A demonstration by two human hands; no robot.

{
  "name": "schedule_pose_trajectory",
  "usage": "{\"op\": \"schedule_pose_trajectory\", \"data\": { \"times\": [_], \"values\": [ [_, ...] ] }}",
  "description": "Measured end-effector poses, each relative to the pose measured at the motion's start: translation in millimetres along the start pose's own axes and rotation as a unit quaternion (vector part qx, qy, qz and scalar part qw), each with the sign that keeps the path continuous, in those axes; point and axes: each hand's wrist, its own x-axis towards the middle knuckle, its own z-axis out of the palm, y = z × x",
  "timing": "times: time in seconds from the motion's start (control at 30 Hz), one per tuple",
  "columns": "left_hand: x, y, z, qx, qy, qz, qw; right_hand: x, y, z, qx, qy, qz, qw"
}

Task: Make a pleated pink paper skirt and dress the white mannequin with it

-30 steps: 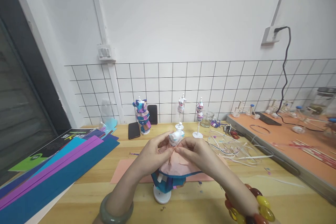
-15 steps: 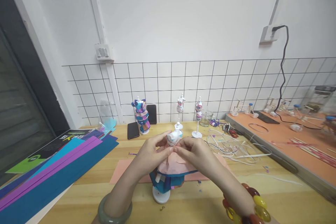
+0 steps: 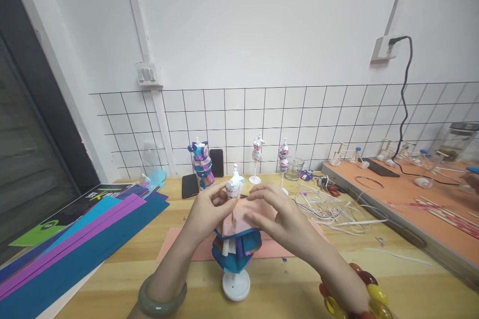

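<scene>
A small white mannequin stands upright on a round white base at the front of the wooden table. It wears a blue paper skirt with a pink paper layer over it. My left hand pinches the pink paper at the mannequin's waist from the left. My right hand presses the pink paper from the right, fingers curved around it. A green bangle sits on my left wrist and amber beads on my right.
Blue and purple paper sheets lie at the left. A pink sheet lies under the mannequin. A dressed mannequin, two small ones, two phones and a glass stand at the back. White strips are at the right, near an orange board.
The mannequin has gone from tilted back between my hands to upright on its base. My hands moved with it and still hold the pink paper around it.
</scene>
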Motion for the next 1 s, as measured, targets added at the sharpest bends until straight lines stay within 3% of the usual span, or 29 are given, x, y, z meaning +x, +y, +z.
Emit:
{"op": "schedule_pose_trajectory", "data": {
  "times": [0.13, 0.33, 0.5, 0.83, 1.0],
  "values": [
    [2, -4, -3, -0.019, 0.030, -0.014, 0.999, -3, -13, 3, -0.046, -0.051, -0.090, 0.994],
    [2, -1, -3, -0.008, 0.054, -0.034, 0.998, -3, -10, 22, -0.191, 0.019, -0.187, 0.963],
    [5, -2, -7, -0.026, 0.069, -0.033, 0.997, -2, -8, 26, -0.227, 0.010, -0.241, 0.944],
    [4, -3, -8, 0.009, 0.077, -0.019, 0.997, -4, -10, 31, -0.199, -0.035, -0.225, 0.953],
    [5, -3, -4, 0.009, 0.033, 0.018, 0.999, -6, -24, 9, 0.032, -0.055, -0.131, 0.989]
  ]
}}
